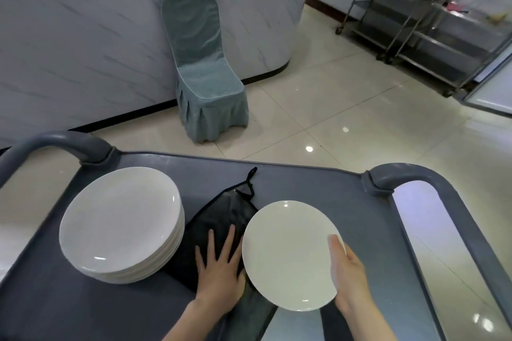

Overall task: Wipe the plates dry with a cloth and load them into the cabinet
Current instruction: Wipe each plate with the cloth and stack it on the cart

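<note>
- Left fingers (212, 241): straight and spread, lying flat on the black cloth (221, 216). Nothing is pinched yet.
- Left hand (219, 271): palm down on the near half of the cloth, just beside the single plate (288, 255).
- Right thumb (335, 252): laid over the plate's upper face at its right rim. The other fingers are hidden under it, so I read this as a rim grip.
- Right hand (349, 277): holds that plate face up, with its left edge overlapping the cloth. I cannot tell whether it rests on the cart (304, 180) or is held clear.
- Stack of plates (122, 219): sits on the cart's left side, touching the cloth's left edge.
- Step in hand, my judgement: getting hold of the cloth to wipe the held plate. Wiping has not begun.
- Next move calls for: gathering the cloth into the left palm, bringing it onto the plate face, and keeping the rim grip firm, since a wet glazed plate may slip.
- Farther out: a covered chair (205, 63) against a marbled counter, and steel trolleys (415, 22) at right. I cannot pick out a cabinet with certainty.
</note>
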Tool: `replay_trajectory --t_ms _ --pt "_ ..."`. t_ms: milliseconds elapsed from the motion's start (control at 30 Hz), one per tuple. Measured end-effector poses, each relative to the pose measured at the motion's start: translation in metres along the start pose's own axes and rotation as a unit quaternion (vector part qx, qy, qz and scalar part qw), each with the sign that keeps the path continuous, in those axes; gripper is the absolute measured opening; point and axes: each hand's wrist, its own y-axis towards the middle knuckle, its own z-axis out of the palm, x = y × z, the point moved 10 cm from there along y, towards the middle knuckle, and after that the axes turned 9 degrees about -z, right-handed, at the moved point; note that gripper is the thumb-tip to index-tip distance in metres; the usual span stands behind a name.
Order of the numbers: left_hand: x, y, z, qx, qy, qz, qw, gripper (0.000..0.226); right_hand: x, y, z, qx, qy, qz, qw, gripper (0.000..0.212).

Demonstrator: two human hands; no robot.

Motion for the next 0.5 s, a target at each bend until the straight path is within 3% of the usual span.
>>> replay_trajectory --t_ms 133,267,400,500 --pt "-0.052 -0.009 0.001 0.032 0.031 0.073 0.996 0.073 0.002 -0.002 -0.007 -0.006 0.001 -0.008 1.0 0.023" --pt "-0.071 -0.017 -0.016 0.006 0.052 0.12 0.991 0.068 0.003 -0.001 -0.013 -0.016 0.005 -0.009 1.0 0.023" --pt "-0.007 -0.003 -0.056 -0.106 -0.161 0.052 0.98 0.051 0.002 -0.003 -0.015 -0.018 0.005 -0.008 1.0 0.024" --pt "0.041 0.006 -0.066 -0.145 -0.15 -0.05 0.977 0.057 0.002 -0.006 -0.012 -0.019 0.006 -0.006 1.0 0.023"
